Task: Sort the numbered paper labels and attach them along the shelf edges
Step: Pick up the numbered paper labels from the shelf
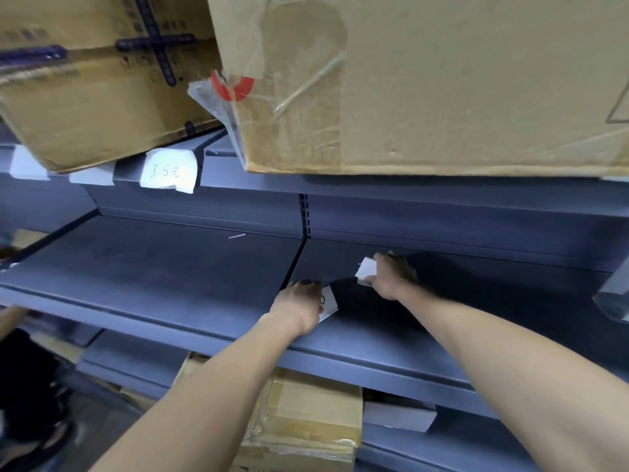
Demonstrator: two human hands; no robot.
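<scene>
Both my arms reach over the middle grey shelf (153, 267). My left hand (301, 306) grips a white paper label (328, 303) with a dark handwritten mark, low over the shelf near its front edge. My right hand (391, 275) holds a small stack of white labels (366, 271) a little farther back and to the right. On the upper shelf edge (442, 195) hangs a white label reading "3.5" (168, 171), with two more blank-looking white labels (92, 175) to its left.
Two cardboard boxes sit on the upper shelf: a big one (442, 80) with torn tape overhanging the edge, and a smaller one (102, 80) at left. Another taped box (306, 413) sits below. A second person's arm (12, 318) shows at far left.
</scene>
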